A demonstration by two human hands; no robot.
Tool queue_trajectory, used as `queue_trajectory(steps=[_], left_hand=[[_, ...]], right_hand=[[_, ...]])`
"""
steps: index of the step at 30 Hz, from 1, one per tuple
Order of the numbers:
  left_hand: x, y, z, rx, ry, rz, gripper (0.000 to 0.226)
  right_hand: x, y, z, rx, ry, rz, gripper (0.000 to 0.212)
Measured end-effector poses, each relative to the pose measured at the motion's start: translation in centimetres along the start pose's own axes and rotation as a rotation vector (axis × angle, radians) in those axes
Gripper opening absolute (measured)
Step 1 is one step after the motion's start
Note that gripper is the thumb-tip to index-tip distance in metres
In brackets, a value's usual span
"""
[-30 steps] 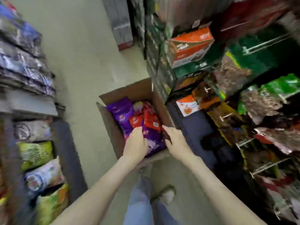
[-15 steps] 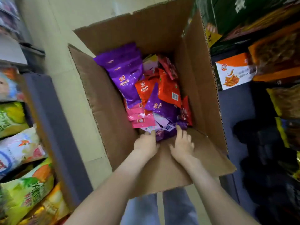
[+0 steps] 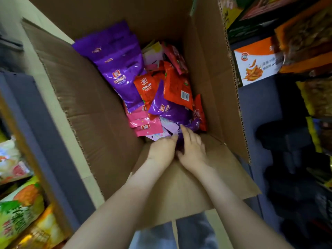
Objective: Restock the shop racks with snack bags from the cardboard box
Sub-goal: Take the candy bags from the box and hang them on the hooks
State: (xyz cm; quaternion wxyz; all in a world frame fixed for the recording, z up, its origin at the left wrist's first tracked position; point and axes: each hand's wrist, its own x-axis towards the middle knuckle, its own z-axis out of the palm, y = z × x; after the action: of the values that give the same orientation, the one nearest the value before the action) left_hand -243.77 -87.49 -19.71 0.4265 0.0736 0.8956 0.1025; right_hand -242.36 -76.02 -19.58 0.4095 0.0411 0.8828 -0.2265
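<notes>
Left edge of view: left rack [image 3: 19, 212] stocked with green and yellow snack bags, blurred, with a grey-blue side panel [image 3: 45, 141]. A strip of pale floor [image 3: 50, 97] shows between the panel and the box.

The cardboard box [image 3: 86, 108] sits on the floor with its flaps open. The near flap is under both forearms. Loose pile of snack bags on the box bottom:
- Far-left corner: purple bags [image 3: 118, 69], overlapped like shingles, running toward the middle.
- Near-left: pink bags [image 3: 143, 123], flat, partly under the low end of the purple stack.
- Middle: orange-red bags [image 3: 149, 87], one logo up, one back up showing a barcode. A purple pouch [image 3: 168, 110] lies tilted across them.
- Far-right corner: red and pale packs, jumbled, too blurred to sort.

Left hand [image 3: 161, 148] is at the box's near edge, knuckles up, fingers curled down onto the pile. Fingertips are hidden, so I cannot tell whether that grip has clamped anything.

Right hand [image 3: 194, 150] is touching the left. Its fingers lie across a crumpled purple bag [image 3: 193, 125] at the near-right of the pile, thumb on the bag's other side, so the grip is clamped on that bag. The bag is down in the box, resting on the pile.

Right of the box: right rack [image 3: 260, 114], dark, with an orange-and-white carton [image 3: 256, 63] on a shelf beside the right flap. Brown and yellow packs around it are blurred.

Bottom edge of view: blue jeans [image 3: 194, 230] below the near flap.
</notes>
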Motion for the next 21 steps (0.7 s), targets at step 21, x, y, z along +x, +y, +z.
queue_trajectory(steps=[21], left_hand=[[-23.0, 10.9, -30.1, -1.437, 0.553, 0.142, 0.068]], right_hand=[[-20.2, -16.9, -28.5, 0.256, 0.607, -0.550, 0.015]])
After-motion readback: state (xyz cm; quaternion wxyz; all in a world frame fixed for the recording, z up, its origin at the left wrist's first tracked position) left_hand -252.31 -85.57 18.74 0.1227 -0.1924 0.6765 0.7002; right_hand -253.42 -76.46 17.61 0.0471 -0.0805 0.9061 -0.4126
